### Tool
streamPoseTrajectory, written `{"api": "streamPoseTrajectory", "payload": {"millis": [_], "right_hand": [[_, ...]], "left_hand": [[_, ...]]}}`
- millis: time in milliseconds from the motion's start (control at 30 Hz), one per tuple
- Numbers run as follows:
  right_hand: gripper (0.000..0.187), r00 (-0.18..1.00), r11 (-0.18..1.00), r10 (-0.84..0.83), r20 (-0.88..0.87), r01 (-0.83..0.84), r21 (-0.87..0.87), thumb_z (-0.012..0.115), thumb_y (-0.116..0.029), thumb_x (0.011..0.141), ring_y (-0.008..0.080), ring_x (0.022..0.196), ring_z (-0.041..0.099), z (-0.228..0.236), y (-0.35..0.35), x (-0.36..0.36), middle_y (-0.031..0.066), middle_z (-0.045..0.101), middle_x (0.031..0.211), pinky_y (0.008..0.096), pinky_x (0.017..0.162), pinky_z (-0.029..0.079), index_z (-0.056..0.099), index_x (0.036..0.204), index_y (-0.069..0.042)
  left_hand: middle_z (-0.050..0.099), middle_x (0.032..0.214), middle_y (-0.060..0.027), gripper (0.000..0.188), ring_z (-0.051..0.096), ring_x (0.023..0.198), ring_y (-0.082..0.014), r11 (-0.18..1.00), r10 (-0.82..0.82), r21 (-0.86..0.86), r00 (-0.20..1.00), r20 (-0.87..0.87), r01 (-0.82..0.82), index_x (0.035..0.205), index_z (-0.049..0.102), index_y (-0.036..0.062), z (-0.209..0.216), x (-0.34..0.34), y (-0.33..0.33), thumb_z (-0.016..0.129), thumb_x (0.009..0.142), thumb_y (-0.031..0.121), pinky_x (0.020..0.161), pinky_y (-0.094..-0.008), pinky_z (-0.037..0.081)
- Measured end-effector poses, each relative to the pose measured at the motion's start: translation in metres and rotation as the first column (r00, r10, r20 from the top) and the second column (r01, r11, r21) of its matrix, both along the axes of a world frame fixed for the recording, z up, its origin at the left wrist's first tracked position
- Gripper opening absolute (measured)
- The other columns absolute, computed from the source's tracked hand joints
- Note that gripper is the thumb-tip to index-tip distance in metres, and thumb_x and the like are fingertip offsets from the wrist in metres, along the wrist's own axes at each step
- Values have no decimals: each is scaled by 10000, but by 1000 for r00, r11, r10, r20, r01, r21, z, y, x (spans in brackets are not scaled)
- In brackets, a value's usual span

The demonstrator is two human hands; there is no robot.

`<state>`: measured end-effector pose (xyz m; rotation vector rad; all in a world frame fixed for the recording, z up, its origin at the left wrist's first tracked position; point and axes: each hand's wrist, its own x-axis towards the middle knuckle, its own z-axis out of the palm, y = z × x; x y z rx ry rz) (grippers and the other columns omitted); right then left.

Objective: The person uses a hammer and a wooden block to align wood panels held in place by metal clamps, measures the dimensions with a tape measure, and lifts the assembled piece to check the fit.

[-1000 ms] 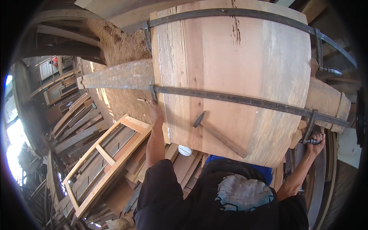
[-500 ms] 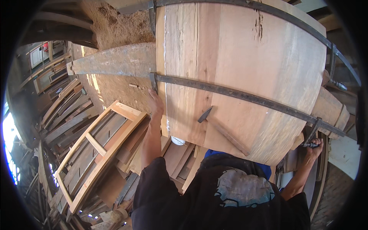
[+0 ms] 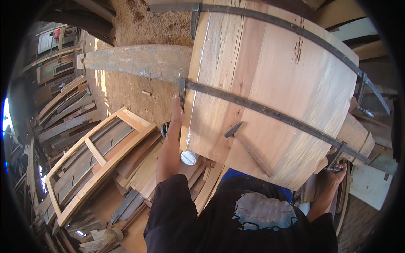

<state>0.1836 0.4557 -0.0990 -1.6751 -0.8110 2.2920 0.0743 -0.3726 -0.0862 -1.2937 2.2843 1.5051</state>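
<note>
A broad panel of joined boards [image 3: 270,63] lies before me, spanned by two dark metal bar clamps. At the near clamp's left end, my left hand [image 3: 177,113] is against the jaw at the panel's edge, its fingers partly hidden and apparently closed round it. My right hand [image 3: 337,173] grips the screw handle at the right end of this near bar clamp [image 3: 261,108]. The far bar clamp [image 3: 278,21] crosses the panel's far side. A hammer [image 3: 253,155] rests on the panel, untouched. A white bead like glue [image 3: 195,99] runs along the left joint.
A curved wooden frame [image 3: 95,152] leans on stacked boards at the left. Beneath the panel's near left corner is a round white container [image 3: 188,157]. A long weathered beam [image 3: 135,61] extends leftward over sawdust [image 3: 147,29]. Scrap planks [image 3: 69,114] lie farther left.
The view has shifted, so the panel sits farther right and more of the white container shows. My left hand is closer in against the clamp jaw. My right hand stays on the handle.
</note>
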Motion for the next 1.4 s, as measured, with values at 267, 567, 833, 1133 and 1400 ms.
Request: {"api": "streamPoseTrajectory", "payload": {"millis": [267, 567, 833, 1133, 1400], "right_hand": [[240, 957, 998, -34, -288, 17, -63, 561, -245, 935, 105, 613, 505, -5, -16, 7, -5, 495, 706, 269, 576, 479, 472, 770, -95], [248, 980, 1000, 7, -201, -6, 3, 514, -222, 956, 69, 517, 486, -20, 9, 16, -26, 471, 603, 233, 482, 471, 459, 734, -126], [300, 1000, 998, -5, 26, 4, 56, 456, -215, 965, 82, 487, 450, -24, 16, 11, -36, 439, 563, 229, 473, 448, 434, 676, -136], [270, 992, 990, -10, 126, -7, 139, 458, -230, 965, 71, 510, 466, -20, 11, 13, -42, 438, 573, 225, 453, 434, 443, 708, -147], [278, 944, 969, 122, 308, -180, 168, 527, -321, 938, 96, 539, 512, -3, -17, -2, -33, 511, 599, 253, 457, 434, 498, 732, -136]], "left_hand": [[525, 1284, -47, 601, 454, 1197, -172, 940, 118, 332, 985, -122, -72, 1299, 487, 18, 1, -6, 11, 371, 972, 509, 1072, -334, 281], [381, 1406, -129, 669, 365, 1281, -230, 988, -127, 69, 984, -126, 137, 1387, 323, -38, -22, 15, -10, 298, 989, 500, 1092, -336, 247], [243, 1491, -221, 714, 261, 1376, -287, 573, -683, -598, 730, 30, 560, 1428, 161, -103, -41, 50, -54, 280, 1000, 456, 1134, -358, 186], [424, 1360, -188, 722, 384, 1261, -244, 976, -211, -80, 972, -107, 204, 1324, 374, -97, -2, 8, 4, 289, 980, 532, 1067, -331, 267], [612, 1063, -109, 641, 564, 983, -237, 985, 65, 169, 986, -152, -39, 1148, 552, -3, -37, 24, -33, 326, 961, 567, 917, -330, 413]]}}
